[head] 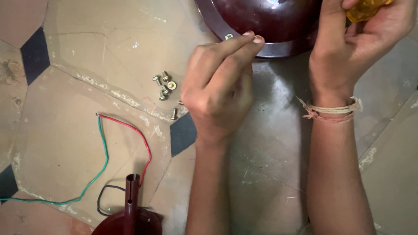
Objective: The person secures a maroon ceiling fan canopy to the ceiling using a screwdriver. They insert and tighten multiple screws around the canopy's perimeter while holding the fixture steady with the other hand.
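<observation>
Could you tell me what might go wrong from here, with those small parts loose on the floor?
The washer pinched at the left hand fingertips could slip at the dark red cover's rim. The loose screws lie unconfined on the floor beside that wrist and could be scattered. The red wire may snag.

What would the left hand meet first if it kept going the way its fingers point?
The left hand points up-right; its fingertips already sit at the rim of the dark red domed cover, beside a screw. The rim comes first, though actual contact is unclear.
</observation>
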